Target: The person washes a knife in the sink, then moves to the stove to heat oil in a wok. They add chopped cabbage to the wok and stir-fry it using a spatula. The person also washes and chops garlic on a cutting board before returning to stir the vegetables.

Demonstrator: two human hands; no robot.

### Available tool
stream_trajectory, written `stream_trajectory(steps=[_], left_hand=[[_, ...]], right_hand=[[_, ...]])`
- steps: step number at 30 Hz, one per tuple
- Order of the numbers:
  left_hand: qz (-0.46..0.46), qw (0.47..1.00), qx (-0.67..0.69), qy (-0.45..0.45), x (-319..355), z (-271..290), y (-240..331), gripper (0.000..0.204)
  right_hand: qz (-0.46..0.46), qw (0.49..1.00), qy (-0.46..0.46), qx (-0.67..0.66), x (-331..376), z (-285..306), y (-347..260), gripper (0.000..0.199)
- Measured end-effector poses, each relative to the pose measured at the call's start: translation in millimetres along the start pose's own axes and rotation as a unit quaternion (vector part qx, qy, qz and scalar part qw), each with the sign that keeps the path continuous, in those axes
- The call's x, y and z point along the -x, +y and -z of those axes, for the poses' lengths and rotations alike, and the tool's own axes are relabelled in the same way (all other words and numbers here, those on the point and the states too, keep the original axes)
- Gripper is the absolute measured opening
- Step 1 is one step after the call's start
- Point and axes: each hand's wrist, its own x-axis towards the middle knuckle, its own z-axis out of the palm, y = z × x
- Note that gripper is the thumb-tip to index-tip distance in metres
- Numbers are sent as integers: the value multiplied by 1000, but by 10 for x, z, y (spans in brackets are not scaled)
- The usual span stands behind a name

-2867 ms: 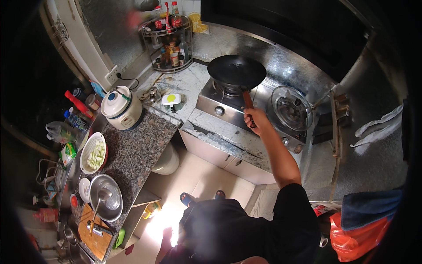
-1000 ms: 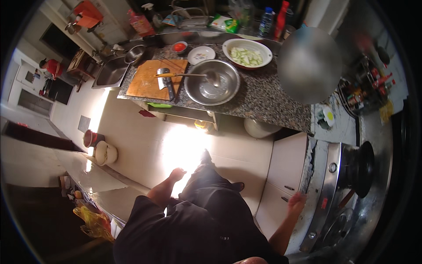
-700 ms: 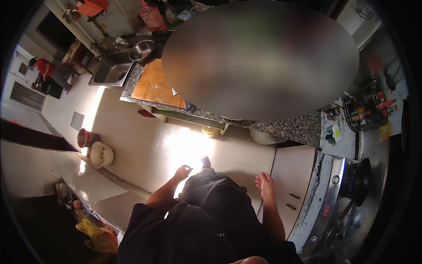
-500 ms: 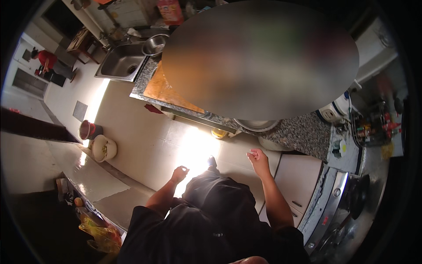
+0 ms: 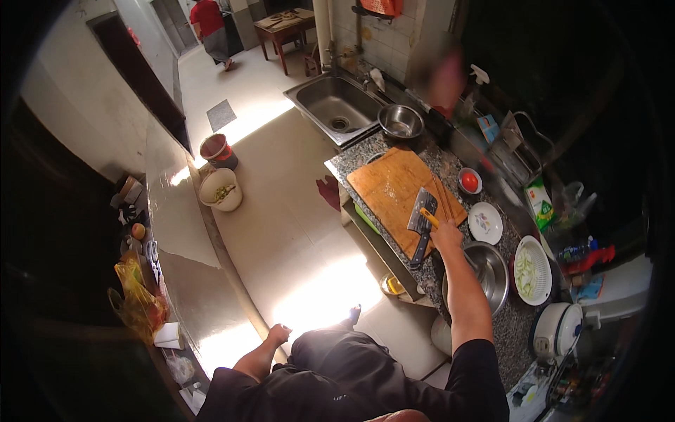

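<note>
My right hand (image 5: pixel 447 237) reaches over the granite counter, its fingers closed at the end of a yellow-handled tool (image 5: pixel 429 216). The tool's head is too small to make out. It lies across a cleaver (image 5: pixel 424 202) with a dark handle, which rests on the wooden cutting board (image 5: pixel 383 179). Thin chopsticks (image 5: pixel 443 195) lie along the board's right side, close to that hand. Beneath my right forearm sits a steel basin (image 5: pixel 492 271), partly covered. Low beside my lap hangs my left hand (image 5: pixel 278 333), its fingers curled with nothing visible in them.
Right of the board stand a bowl with a tomato (image 5: pixel 469 181), a white plate (image 5: pixel 485 222), a colander (image 5: pixel 540 271) of pale green slices and a rice cooker (image 5: pixel 559 330). Beyond are a steel bowl (image 5: pixel 401 121) and sink (image 5: pixel 327 98). Buckets (image 5: pixel 223 197) stand left; a person (image 5: pixel 207 28) is far off.
The view has turned toward the counter, which was largely blurred before. My right hand, open over the floor earlier, has reached forward to the yellow-handled tool. My left hand stays low.
</note>
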Motion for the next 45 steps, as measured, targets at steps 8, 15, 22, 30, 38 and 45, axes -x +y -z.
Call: stream_trajectory(steps=[8, 15, 22, 30, 38, 45], left_hand=[[41, 992, -90, -80, -154, -183, -64, 34], [-111, 986, -91, -87, -723, -196, 842, 33], [-124, 978, -67, -154, -799, -358, 1429, 30], [-87, 970, -144, -178, -989, -275, 1346, 32], [-125, 964, -153, -180, -1013, -351, 1530, 32], [-155, 953, -162, -202, -895, -672, 1746, 34]], right_hand=[[32, 997, 68, 15, 262, 427, 336, 23], [-129, 977, 104, -136, 1644, 1231, 1361, 28], [-222, 864, 193, -409, 2642, 631, 2029, 15], [-27, 969, 213, -122, 3122, 832, 1333, 18], [12, 985, 170, 14, 3140, 976, 1254, 16], [79, 986, 139, 44, 3069, 440, 1390, 20]])
